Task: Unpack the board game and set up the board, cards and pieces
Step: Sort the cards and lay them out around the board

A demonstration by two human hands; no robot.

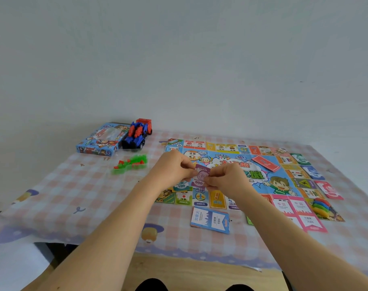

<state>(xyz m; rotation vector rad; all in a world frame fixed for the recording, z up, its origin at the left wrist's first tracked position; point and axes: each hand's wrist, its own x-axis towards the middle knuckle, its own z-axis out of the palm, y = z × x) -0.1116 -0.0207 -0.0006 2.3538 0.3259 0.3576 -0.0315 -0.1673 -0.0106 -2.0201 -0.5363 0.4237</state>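
So the desk is light wood, with a pink-and-white checked cloth over most of it and little cartoon prints here and there. On the cloth, the board is laid open flat, right of the middle. The far left corner has the box, with a red-and-blue toy truck tight beside its right side. Just in front of those is a loose pile of green and red pieces. A striped card sits just off the board's near edge. Down the board's right side there's green cards, blue cards and red cards, plus pink cards by the near right corner.
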